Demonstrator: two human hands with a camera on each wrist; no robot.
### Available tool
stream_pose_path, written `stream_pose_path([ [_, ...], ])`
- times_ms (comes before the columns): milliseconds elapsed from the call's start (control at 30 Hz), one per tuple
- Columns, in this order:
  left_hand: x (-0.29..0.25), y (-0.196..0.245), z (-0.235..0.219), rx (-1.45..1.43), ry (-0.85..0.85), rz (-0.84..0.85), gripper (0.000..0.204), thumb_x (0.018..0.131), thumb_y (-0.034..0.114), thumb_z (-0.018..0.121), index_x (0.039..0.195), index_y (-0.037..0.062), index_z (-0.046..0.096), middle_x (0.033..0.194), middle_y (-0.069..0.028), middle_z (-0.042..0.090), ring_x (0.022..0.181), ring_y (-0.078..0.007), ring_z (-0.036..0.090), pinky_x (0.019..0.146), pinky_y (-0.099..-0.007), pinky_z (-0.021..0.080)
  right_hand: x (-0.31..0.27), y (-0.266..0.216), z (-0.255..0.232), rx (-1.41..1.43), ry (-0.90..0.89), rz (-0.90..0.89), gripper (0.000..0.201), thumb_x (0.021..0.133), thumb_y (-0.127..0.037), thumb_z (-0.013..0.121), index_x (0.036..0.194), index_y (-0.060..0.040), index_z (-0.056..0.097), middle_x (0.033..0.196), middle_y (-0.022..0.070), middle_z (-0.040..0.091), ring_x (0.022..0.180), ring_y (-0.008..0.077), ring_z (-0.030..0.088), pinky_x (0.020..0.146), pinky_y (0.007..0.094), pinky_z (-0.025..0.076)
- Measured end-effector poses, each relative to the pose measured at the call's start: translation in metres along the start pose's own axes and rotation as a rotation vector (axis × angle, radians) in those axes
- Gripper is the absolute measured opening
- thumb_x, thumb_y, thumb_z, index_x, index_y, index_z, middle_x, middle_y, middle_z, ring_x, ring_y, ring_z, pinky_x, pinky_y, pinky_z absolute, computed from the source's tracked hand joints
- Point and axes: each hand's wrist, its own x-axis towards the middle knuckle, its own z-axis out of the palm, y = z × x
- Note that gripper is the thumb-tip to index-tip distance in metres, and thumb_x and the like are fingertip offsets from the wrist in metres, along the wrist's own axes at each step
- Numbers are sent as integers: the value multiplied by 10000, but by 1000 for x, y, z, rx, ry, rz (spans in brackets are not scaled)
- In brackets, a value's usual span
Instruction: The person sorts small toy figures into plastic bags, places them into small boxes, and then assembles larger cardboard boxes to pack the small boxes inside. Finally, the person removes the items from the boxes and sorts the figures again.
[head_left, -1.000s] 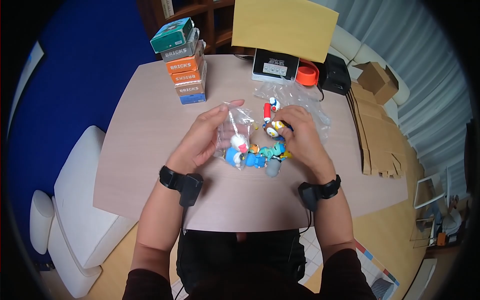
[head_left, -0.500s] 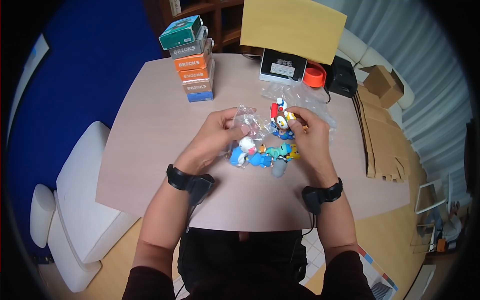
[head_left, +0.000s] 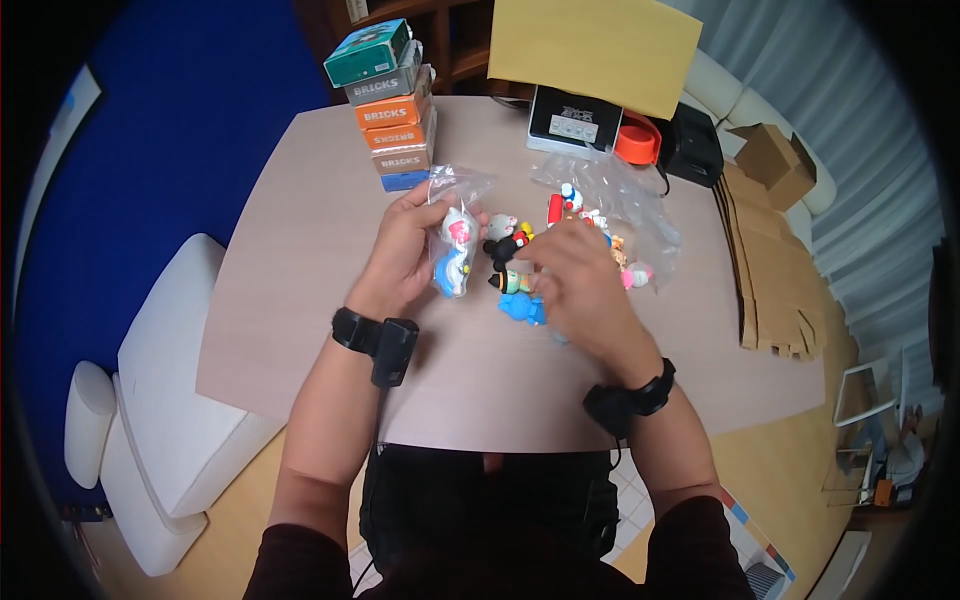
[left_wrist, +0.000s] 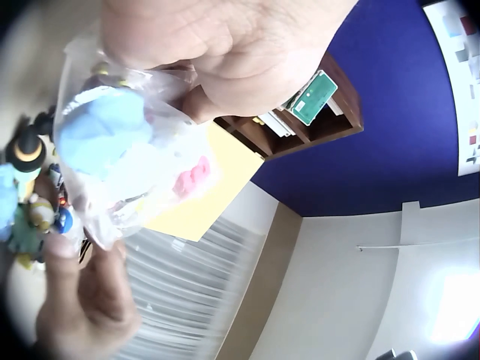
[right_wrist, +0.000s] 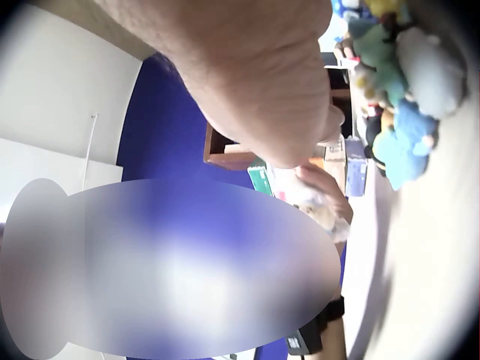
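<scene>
In the head view my left hand (head_left: 405, 245) grips a clear plastic bag (head_left: 445, 185) by its side. Inside is a figurine (head_left: 455, 255) with a white head, a pink bow and a blue lower part. My right hand (head_left: 585, 285), blurred, hangs over the pile with bent, loose fingers and covers part of it. Near its fingertips lie a black figurine (head_left: 503, 250) and one with a pointed black hat (head_left: 512, 282). A blue figurine (head_left: 520, 308) lies nearest me. The left wrist view shows the bag (left_wrist: 82, 195) close up, beside the right hand's fingers (left_wrist: 64, 274).
A stack of brick boxes (head_left: 395, 112) stands at the back left. Behind the figurines lies a loose clear plastic bag (head_left: 655, 225). Farther back are a black-and-white box (head_left: 570, 120), an orange-red round object (head_left: 637, 140) and a black device (head_left: 692, 145). Flattened cardboard (head_left: 765, 270) lies along the right edge.
My left hand has drawn the bag with the figurine away from the pile, turning it more upright. My right hand has moved left and nearer, off the figurines at the back right.
</scene>
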Motion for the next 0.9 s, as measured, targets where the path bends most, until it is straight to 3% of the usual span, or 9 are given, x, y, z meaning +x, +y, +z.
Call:
stream_pose_path([
  [100, 3, -1, -1, -69, 18, -41, 351, 1085, 12, 435, 1421, -59, 509, 1143, -241, 701, 1035, -337, 764, 958, -461, 669, -11, -5, 24, -124, -117, -91, 371, 771, 18, 710, 1138, -7, 758, 1084, 147, 737, 1133, 350, 632, 1072, 490, 425],
  [233, 0, 2, 5, -107, 38, -40, 341, 1113, 47, 402, 1423, -44, 511, 1140, -251, 698, 1054, -359, 760, 986, -492, 660, -13, -7, 26, -167, -140, -62, 416, 764, 8, 735, 1178, -17, 756, 1094, 145, 739, 1132, 346, 631, 1091, 476, 401],
  [333, -2, 3, 7, -80, 16, -54, 361, 1151, 115, 387, 1469, -21, 492, 1141, -254, 698, 1068, -365, 757, 972, -502, 662, -9, -13, 18, -47, -138, -2, 407, 792, 12, 732, 1196, -32, 760, 1055, 135, 729, 1121, 353, 630, 1089, 487, 402],
  [400, -3, 3, 9, -56, -134, -67, 405, 1172, 175, 392, 1532, 9, 477, 1191, -253, 701, 1082, -340, 758, 976, -482, 659, -8, -15, 14, 130, -173, 77, 384, 809, 4, 748, 1188, -53, 763, 1006, 124, 706, 1099, 356, 628, 1088, 487, 402],
  [533, -3, 1, 12, 43, -126, -56, 444, 1182, 218, 385, 1579, 34, 461, 1244, -241, 702, 1088, -306, 760, 980, -440, 655, -11, 11, 20, 70, -141, 26, 385, 804, -28, 786, 1187, -60, 761, 988, 129, 678, 1058, 359, 627, 1082, 477, 416],
  [600, -3, 2, 9, 117, -182, -77, 451, 1184, 233, 387, 1589, 51, 469, 1279, -219, 699, 1095, -277, 759, 978, -405, 652, -11, 21, 14, 126, -157, 106, 375, 798, -55, 811, 1169, -54, 756, 1052, 136, 697, 1076, 356, 640, 1082, 475, 430],
  [800, -2, 1, 9, 194, -184, -93, 468, 1190, 274, 371, 1596, 61, 463, 1276, -178, 699, 1100, -257, 757, 949, -393, 658, -11, 2, 15, 46, -103, 5, 469, 789, -150, 846, 1219, -21, 710, 1104, 141, 735, 1126, 346, 666, 1065, 492, 438],
  [900, -1, 1, 8, 192, -182, -101, 476, 1191, 285, 366, 1604, 67, 454, 1272, -169, 699, 1097, -250, 758, 940, -389, 659, -12, -6, 29, -14, -63, 41, 518, 785, -185, 851, 1243, -7, 689, 1058, 153, 739, 1088, 353, 680, 1052, 491, 442],
])
